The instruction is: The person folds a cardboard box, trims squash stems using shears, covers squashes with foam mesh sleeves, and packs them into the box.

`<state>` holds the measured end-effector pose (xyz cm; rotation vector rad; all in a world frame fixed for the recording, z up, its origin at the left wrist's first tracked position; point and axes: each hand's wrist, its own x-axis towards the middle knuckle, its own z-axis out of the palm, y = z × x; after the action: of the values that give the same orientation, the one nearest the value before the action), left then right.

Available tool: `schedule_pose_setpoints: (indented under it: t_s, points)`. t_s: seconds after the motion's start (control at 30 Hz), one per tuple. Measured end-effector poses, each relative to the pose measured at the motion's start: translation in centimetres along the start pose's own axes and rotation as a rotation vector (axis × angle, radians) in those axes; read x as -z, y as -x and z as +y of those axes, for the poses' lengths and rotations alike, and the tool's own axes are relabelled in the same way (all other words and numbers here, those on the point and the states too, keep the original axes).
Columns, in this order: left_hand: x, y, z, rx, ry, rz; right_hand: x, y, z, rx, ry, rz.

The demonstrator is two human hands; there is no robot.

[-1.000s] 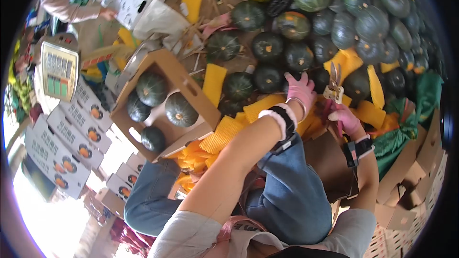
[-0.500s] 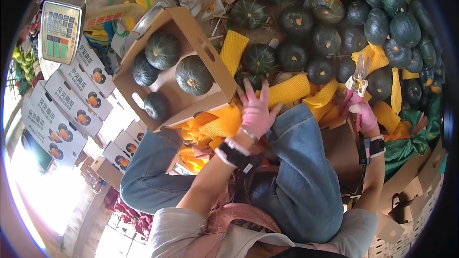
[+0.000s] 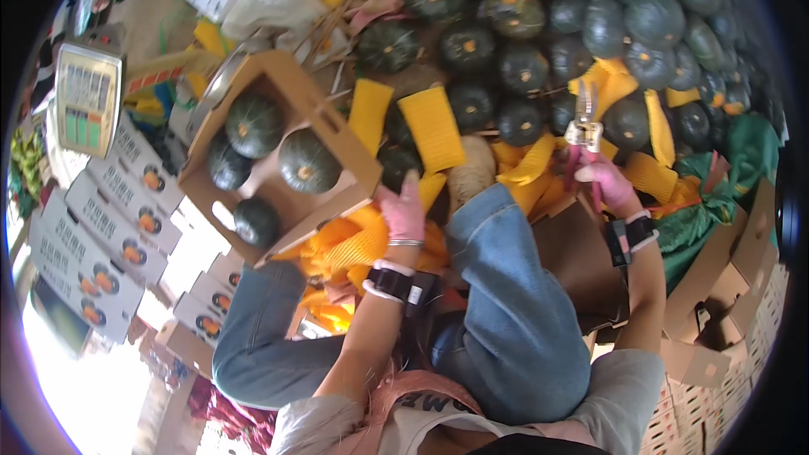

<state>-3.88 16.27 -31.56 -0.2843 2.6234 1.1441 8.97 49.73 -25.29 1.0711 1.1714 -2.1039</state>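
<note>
My left hand (image 3: 403,214), in a pink glove, is beside the right corner of an open cardboard box (image 3: 341,131), fingers apart; whether it touches the box I cannot tell. Inside the box sit several dark green pumpkins (image 3: 309,160). Just above this hand a green pumpkin (image 3: 399,166) lies on the floor, with a yellow foam net sleeve (image 3: 431,130) beyond it. My right hand (image 3: 608,184), gloved in pink too, grips the red handles of pruning shears (image 3: 583,131). Their blades point up and away from me.
Many green pumpkins (image 3: 522,67) cover the floor ahead and right. Yellow foam sleeves (image 3: 354,240) lie heaped between my legs. A scale (image 3: 87,97) and stacked printed cartons (image 3: 105,219) stand left. A green bag (image 3: 750,152) and opened cardboard (image 3: 725,312) are at right.
The yellow foam sleeve by my left hand has shifted up and left, uncovering a pale rounded thing. My left hand has drawn back towards the box. The whole view has shifted slightly; the right hand still holds the shears.
</note>
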Motion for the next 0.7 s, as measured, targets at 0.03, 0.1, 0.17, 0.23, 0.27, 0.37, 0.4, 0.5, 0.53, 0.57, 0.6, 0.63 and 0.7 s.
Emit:
schedule_pose_setpoints:
  t_s: [0.03, 0.1, 0.17, 0.23, 0.27, 0.37, 0.4, 0.5, 0.53, 0.57, 0.6, 0.63, 0.7]
  points:
    - [0.0, -1.0, 0.9, 0.147, -0.018, -0.031, -0.6, 0.2, -0.4, 0.008, -0.031, 0.017]
    - [-0.1, -2.7, 3.8, 0.341, -0.205, -0.15, -0.7, 0.3, -0.6, 0.002, -0.047, 0.029]
    - [-1.4, -3.6, 1.5, 0.325, -0.369, -0.175, 0.1, -0.3, 0.4, -0.003, -0.067, 0.027]
    - [-2.4, -3.3, 3.0, 0.408, -0.547, -0.143, -0.2, -0.3, 0.1, -0.02, -0.038, 0.031]
    - [-2.9, -3.1, 3.8, 0.446, -0.635, -0.122, -0.3, -0.3, 0.1, -0.013, -0.024, 0.035]
    - [-1.3, -2.6, 1.7, 0.141, -0.443, -0.165, 0.2, -0.4, 1.2, 0.181, 0.0, -0.06]
    - [-0.8, -2.5, 0.9, 0.022, -0.313, -0.2, -0.8, 0.5, 0.0, 0.22, -0.074, -0.092]
    - [1.1, -0.3, 5.5, 0.231, 0.214, -0.308, 0.0, 1.6, 0.2, 0.31, -0.3, -0.21]
    - [1.0, 0.4, 6.8, 0.07, 0.089, -0.322, 0.3, 1.8, -0.4, 0.384, -0.319, -0.263]
    - [0.8, 0.9, 7.7, -0.092, -0.033, -0.33, 0.5, 2.4, -1.0, 0.423, -0.354, -0.209]
    - [0.5, 1.4, 8.4, -0.255, -0.154, -0.335, 1.1, 2.5, -1.2, 0.511, -0.403, -0.197]
    - [0.0, 1.9, 9.3, -0.223, -0.144, -0.367, 2.0, 2.8, -1.8, 0.554, -0.434, -0.16]
    - [-0.7, 1.7, 11.1, -0.326, -0.044, -0.511, 3.8, 3.1, -2.9, 0.624, -0.45, -0.112]
